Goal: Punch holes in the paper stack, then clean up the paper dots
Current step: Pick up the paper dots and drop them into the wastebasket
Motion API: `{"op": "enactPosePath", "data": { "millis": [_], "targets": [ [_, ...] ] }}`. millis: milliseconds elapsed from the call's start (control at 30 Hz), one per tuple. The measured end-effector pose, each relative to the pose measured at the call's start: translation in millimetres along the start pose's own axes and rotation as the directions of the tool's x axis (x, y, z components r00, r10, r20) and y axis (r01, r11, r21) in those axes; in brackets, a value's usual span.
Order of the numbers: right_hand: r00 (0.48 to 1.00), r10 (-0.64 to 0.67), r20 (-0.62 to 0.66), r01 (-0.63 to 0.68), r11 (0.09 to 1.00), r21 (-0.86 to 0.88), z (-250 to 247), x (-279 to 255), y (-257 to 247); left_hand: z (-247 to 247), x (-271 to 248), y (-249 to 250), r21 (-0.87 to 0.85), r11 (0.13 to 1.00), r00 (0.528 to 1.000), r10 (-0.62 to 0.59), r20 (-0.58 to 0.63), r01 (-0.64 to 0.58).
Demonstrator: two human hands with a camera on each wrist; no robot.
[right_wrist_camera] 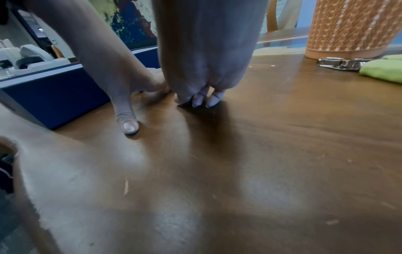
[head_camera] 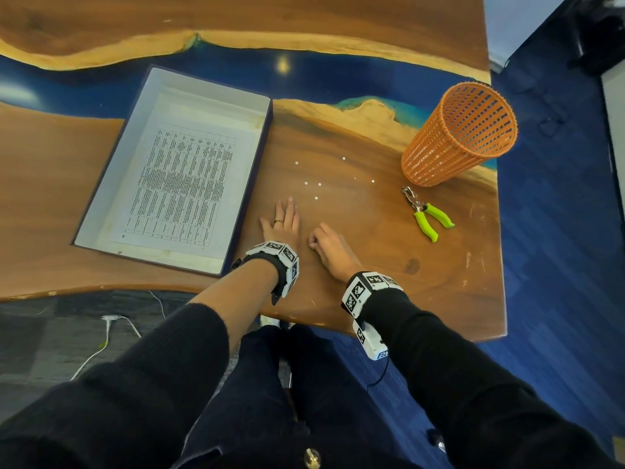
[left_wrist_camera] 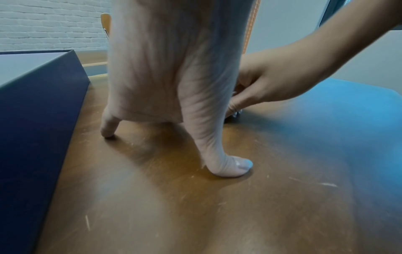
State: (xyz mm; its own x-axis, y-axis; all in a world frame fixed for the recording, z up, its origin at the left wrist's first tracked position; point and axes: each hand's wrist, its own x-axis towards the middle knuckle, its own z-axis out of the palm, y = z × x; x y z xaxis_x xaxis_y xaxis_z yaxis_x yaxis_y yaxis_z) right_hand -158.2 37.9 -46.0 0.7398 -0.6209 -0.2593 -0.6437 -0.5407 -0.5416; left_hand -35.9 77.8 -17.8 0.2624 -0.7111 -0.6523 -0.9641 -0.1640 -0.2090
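- Left hand point(head_camera: 283, 220): lies flat on the wooden desk point(head_camera: 389, 252) with the palm down and fingers straight, pointing toward the far edge. The thumb is spread out toward the box. It holds nothing. A ring sits on one finger.
- Right hand point(head_camera: 327, 243): rests just beside the left hand, nearer the front edge. Its fingers are curled under with the tips on the desk surface. Whether they pinch anything cannot be told.
- Small white paper dots point(head_camera: 316, 198): scattered on the bare wood beyond both hands, between the box and the basket, and apart from one another. The nearest lies just past the left fingertips.
- Sheet stack of printed white paper point(head_camera: 182, 184): lies flat inside the shallow grey box with dark blue outer walls point(head_camera: 252, 184), left of the hands. Its long axis runs from the front edge toward the far edge, slanting right.
- Metal hole punch with lime-green handles point(head_camera: 426, 214): lies on the desk near the right edge, with the metal head pointing toward the basket and the handles splayed toward the front edge.
- Orange plastic lattice basket point(head_camera: 456, 137): stands upright near the far right corner, just beyond the punch.
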Motion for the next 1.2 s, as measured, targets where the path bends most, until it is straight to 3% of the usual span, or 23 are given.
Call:
{"op": "enactPosePath", "data": {
  "millis": [200,367,500,567,667,733,800,967,1200],
  "targets": [
    [0.998,-0.023,-0.063,0.031,0.991,0.133,-2.5,-3.6,3.8,0.6,0.9,1.4,-0.003,1.000,1.000,-0.008,0.001,0.008],
    [0.988,0.058,-0.146,-0.021,0.969,0.247,-6.6,-1.9,4.0,1.8,1.1,0.6,0.000,1.000,1.000,-0.003,0.001,0.003],
    [0.960,0.087,-0.267,-0.014,0.964,0.264,-51.5,0.3,0.1,1.8,1.4,0.7,0.029,1.000,1.000,-0.002,-0.009,0.002],
    [0.903,0.078,-0.422,0.024,0.973,0.231,-94.2,4.2,2.2,0.3,2.6,3.1,0.052,0.999,1.000,-0.012,-0.001,0.012],
    [0.722,0.067,-0.689,0.053,0.987,0.151,-164.7,9.2,12.6,-5.1,3.2,6.2,0.067,0.998,0.999,-0.023,0.026,0.021],
    [0.614,0.125,-0.780,0.007,0.987,0.163,-206.1,9.6,27.8,-10.0,3.0,9.5,0.082,0.996,0.999,-0.025,0.036,0.022],
    [0.561,0.210,-0.801,-0.078,0.976,0.201,-237.4,8.9,47.1,-14.6,3.9,14.0,0.104,0.994,0.999,-0.032,0.032,0.029],
    [0.599,0.421,-0.681,-0.334,0.905,0.264,-268.5,10.1,87.3,-18.0,10.7,24.3,0.169,0.984,0.998,-0.062,0.016,0.058],
    [0.607,0.448,-0.656,-0.360,0.891,0.275,-273.2,11.4,94.6,-17.4,13.2,21.4,0.171,0.984,0.999,-0.048,0.012,0.045]
  ]
}}
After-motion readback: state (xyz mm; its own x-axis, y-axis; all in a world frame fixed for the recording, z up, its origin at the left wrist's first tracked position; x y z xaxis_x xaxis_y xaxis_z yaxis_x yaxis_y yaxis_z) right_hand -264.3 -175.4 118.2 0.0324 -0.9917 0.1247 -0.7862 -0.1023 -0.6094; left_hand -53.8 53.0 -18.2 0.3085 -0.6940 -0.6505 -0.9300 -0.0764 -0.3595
